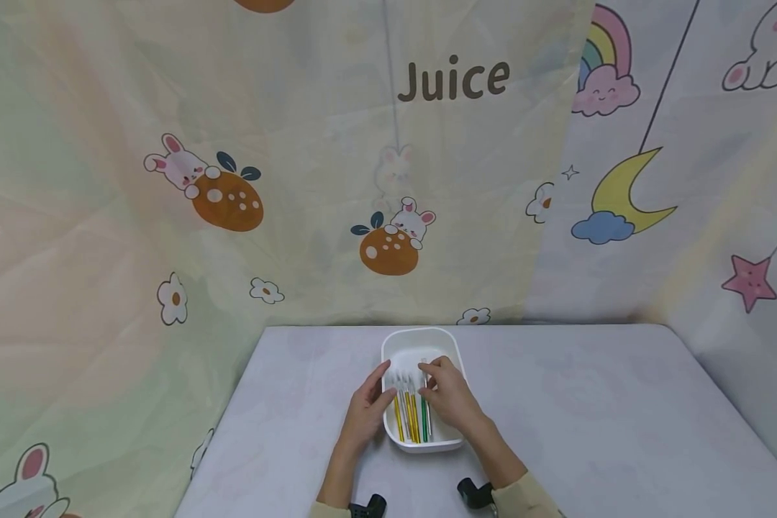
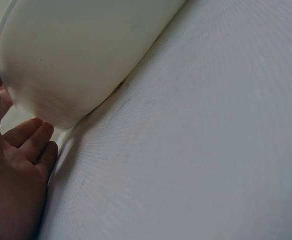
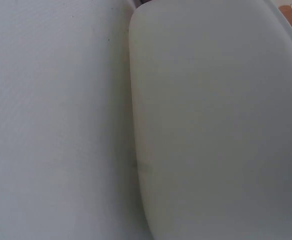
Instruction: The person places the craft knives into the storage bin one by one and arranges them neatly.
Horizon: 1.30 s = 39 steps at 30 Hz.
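Note:
A white rectangular tray (image 1: 409, 347) stands on the table with several slim forks (image 1: 409, 417) side by side in it, their handles yellow, silver and green. My left hand (image 1: 365, 411) is at the tray's left rim, thumb tip over the inside and the other fingers loosely bent along the outer wall, as the left wrist view shows. My right hand (image 1: 453, 397) reaches in over the right rim. Its thumb and forefinger are bent about the upper part of a green-handled fork (image 1: 424, 421), partly hiding it. In the right wrist view the tray's outer side fills most of the picture.
The table (image 1: 583, 417) has a pale cloth cover and reaches to the printed curtain (image 1: 311, 216) behind. Another printed curtain (image 1: 738, 216) hangs along the right side. Black wrist cameras (image 1: 475, 493) sit at both cuffs.

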Tool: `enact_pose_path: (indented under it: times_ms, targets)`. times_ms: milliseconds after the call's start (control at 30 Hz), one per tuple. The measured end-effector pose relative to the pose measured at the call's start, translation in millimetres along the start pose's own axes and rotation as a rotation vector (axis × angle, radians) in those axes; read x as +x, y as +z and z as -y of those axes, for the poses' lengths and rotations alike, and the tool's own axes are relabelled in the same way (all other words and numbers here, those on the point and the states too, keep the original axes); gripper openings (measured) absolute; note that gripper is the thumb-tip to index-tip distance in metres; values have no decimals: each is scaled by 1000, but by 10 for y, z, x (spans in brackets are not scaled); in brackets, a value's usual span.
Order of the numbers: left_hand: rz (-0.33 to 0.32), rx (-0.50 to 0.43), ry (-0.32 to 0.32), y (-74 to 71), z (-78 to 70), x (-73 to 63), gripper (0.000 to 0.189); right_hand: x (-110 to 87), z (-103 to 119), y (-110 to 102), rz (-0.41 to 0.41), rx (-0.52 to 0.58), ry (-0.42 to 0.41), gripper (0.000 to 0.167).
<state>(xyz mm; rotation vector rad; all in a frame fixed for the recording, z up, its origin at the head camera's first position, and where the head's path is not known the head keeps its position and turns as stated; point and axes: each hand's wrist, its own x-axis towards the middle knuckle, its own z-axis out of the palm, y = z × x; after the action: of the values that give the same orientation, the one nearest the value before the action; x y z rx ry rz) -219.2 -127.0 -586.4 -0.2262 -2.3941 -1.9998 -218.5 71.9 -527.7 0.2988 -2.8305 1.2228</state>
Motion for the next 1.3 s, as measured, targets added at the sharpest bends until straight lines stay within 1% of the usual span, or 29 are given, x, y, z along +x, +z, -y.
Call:
enact_pose_path:
  times_ms: [133, 400, 533, 733, 967, 1167, 1300]
  targets:
    - [3, -8, 2, -7, -9, -9, 55, 5, -4, 20, 7, -33, 1, 49]
    - [7, -10, -15, -18, 15, -20, 57, 3, 13, 68, 44, -92, 53, 50]
    - [7, -11, -8, -28, 21, -24, 57, 20, 20, 91, 48, -122, 66, 47]
    - [3, -3, -17, -14, 2, -12, 58, 62, 14, 101, 71, -171, 77, 43]
    - [11, 14, -44, -5, -13, -12, 57, 71, -9, 116, 92, -195, 97, 41]
    - [9, 0, -27, -8, -29, 6, 57, 110, -18, 117, 94, -211, 83, 40]
    - [12, 2, -22, -16, -36, 17, 58, 119, -15, 112, 105, -202, 86, 41]
